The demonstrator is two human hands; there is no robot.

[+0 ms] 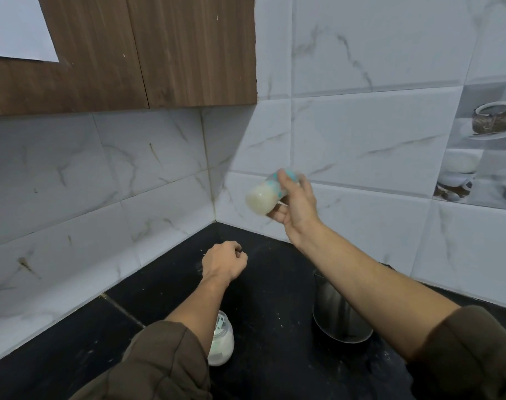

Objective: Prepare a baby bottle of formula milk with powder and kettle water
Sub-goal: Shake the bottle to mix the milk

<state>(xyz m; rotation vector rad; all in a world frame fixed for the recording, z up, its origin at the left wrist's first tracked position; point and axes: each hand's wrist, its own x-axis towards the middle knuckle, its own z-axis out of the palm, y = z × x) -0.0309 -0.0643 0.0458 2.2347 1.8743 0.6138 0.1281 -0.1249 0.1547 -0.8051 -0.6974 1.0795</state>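
- The left hand (224, 262) is curled into a loose fist above the black counter (275, 269), with nothing seen in it.
- The right hand (299, 204) is raised before the tiled wall (361, 140), fingers and thumb wrapped round the baby bottle (263, 196) (blurred).
- The bottle is tilted, its long axis running lower left to upper right: milky base lower left, teal end upper right.
- On the counter, a powder jar (225, 345) stands partly hidden by the left forearm; a steel vessel (338, 321) stands under the right forearm.
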